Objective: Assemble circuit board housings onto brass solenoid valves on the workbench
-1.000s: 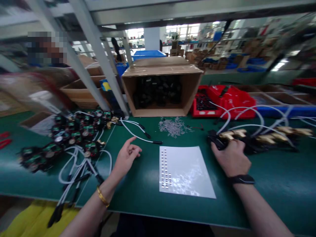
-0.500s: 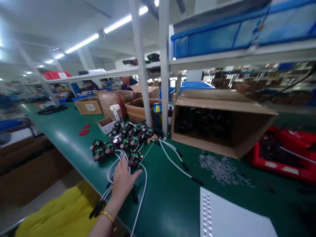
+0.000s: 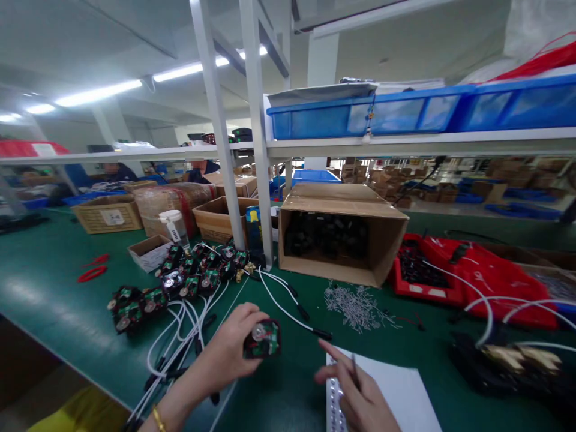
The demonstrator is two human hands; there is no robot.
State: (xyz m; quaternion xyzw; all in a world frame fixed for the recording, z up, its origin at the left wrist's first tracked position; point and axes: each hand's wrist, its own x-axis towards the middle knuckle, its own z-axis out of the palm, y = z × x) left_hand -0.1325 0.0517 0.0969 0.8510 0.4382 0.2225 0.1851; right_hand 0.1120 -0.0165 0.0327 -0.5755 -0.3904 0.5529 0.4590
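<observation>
My left hand (image 3: 238,339) is closed round a circuit board assembly (image 3: 265,339), a small dark square unit with a green board and a round metal part. It is raised over the green table, beside a bundle of white cables (image 3: 180,336) with black ends. Above the notebook (image 3: 400,390), which has a white page and a spiral edge, is my right hand (image 3: 355,390). A thin dark rod-like tool (image 3: 354,367) shows between its fingers, the index finger stretched out; the tool's kind is unclear. Several similar board assemblies (image 3: 191,282) lie in a cluster behind my left hand.
An open cardboard box (image 3: 288,258) of black parts lies on its side. Small grey pieces (image 3: 360,306) are scattered before it. Red bins (image 3: 432,294) and a black fixture with gold-coloured parts (image 3: 508,366) are on the right. Shelf posts (image 3: 258,180) rise from the bench.
My left hand has moved right from the cables and lifted a circuit board assembly. My right hand has come into view with a thin tool. The view has turned right.
</observation>
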